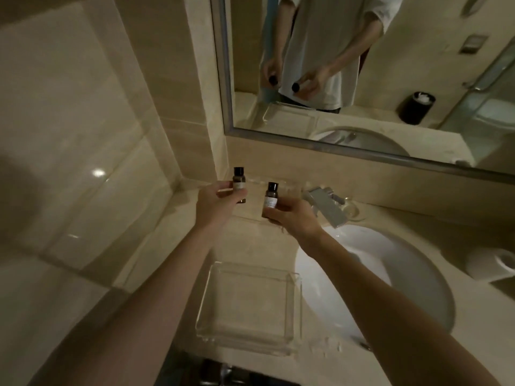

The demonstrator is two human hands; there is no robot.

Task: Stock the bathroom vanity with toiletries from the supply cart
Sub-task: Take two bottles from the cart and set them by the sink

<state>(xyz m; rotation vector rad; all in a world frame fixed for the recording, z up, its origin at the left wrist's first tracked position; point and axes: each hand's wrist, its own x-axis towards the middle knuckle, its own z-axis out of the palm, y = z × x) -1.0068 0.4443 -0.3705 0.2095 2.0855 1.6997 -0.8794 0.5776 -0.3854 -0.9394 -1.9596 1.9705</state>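
Placing step, I reckon. I'm seeing left hand (214, 203) pinching left bottle (239, 181), right hand (292, 217) gripping right bottle (271, 197), both upright, in air just left of tap (324, 206). Next imo: lowering both upright into clear tray (298, 307), left of tap & nearer me, w/o tipping.

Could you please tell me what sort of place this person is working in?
Most likely a hotel bathroom: a white sink with a chrome faucet sits under a wall mirror, and the left hand and right hand hold miniature toiletry bottles.
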